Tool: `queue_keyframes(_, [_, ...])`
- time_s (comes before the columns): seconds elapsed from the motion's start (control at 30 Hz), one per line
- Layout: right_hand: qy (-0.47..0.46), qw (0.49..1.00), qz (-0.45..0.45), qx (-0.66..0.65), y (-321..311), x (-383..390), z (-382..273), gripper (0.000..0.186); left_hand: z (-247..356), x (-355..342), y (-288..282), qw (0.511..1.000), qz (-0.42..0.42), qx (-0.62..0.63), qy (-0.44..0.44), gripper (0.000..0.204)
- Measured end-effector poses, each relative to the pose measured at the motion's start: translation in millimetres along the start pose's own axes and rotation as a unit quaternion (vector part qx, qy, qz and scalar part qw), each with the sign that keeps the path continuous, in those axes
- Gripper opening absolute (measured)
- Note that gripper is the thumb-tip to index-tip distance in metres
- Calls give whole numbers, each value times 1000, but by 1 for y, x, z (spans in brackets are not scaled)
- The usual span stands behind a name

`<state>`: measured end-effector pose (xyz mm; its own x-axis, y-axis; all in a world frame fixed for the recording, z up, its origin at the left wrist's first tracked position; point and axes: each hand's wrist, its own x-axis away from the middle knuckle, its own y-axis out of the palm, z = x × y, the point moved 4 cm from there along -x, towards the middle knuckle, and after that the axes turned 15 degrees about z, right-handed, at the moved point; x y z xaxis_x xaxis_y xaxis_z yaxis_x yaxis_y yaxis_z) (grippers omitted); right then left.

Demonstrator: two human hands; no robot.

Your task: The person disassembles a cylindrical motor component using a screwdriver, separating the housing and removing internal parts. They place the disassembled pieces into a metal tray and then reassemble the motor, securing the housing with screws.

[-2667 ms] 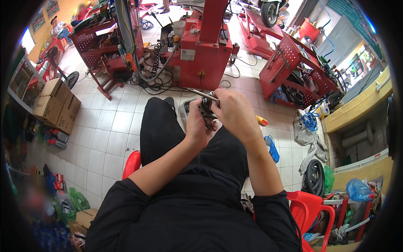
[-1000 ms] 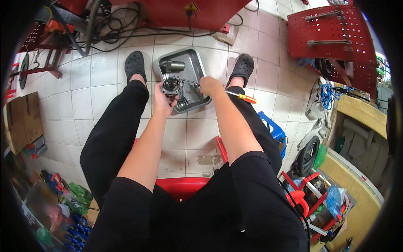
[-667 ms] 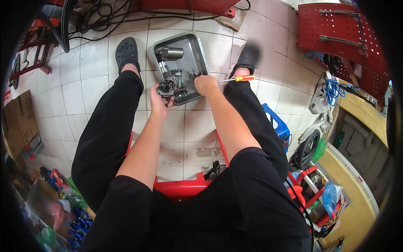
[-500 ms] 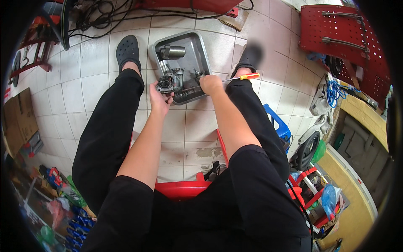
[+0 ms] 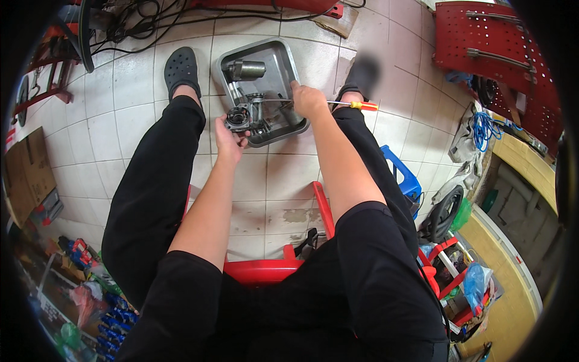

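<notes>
My left hand (image 5: 231, 139) is closed around a round, open-bored metal housing (image 5: 237, 118) at the lower-left edge of a metal tray (image 5: 292, 67) on the floor. My right hand (image 5: 309, 100) is at the tray's right rim, closed on a screwdriver (image 5: 365, 105) with a yellow-and-red handle. Its thin shaft runs leftward across the tray toward metal parts (image 5: 257, 108), partly hidden by my hand; I cannot tell whether the tip touches them. A metal cylinder (image 5: 247, 69) lies in the upper part of the tray.
My clog-shod feet flank the tray. A red chair (image 5: 262, 273) is beneath me, a blue plastic stool (image 5: 403, 175) at right. Red perforated cart (image 5: 488, 48), black cables (image 5: 151, 27), cardboard (image 5: 27, 175), a tyre (image 5: 440, 214) and blue hose (image 5: 482, 131) surround me.
The view tilted down from the workshop to the tray. Over the last second my right hand moved up and right with the screwdriver; my left hand stayed on the housing.
</notes>
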<state>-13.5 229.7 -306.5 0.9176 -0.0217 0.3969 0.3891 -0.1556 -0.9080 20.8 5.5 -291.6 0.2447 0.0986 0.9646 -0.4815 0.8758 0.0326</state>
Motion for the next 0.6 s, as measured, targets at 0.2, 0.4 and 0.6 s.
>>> queue_keyframes(0.2, [24,1000,-9,2,1,-3,2,29,-2,2,2,1000,-2,-6,7,47])
queue_keyframes(0.4, [39,999,2,26,-3,0,6,29,0,-2,-2,1000,22,8,9,44])
queue_keyframes(0.6, [99,990,97,-17,-42,-24,7,36,6,-2,-2,999,23,29,18,43])
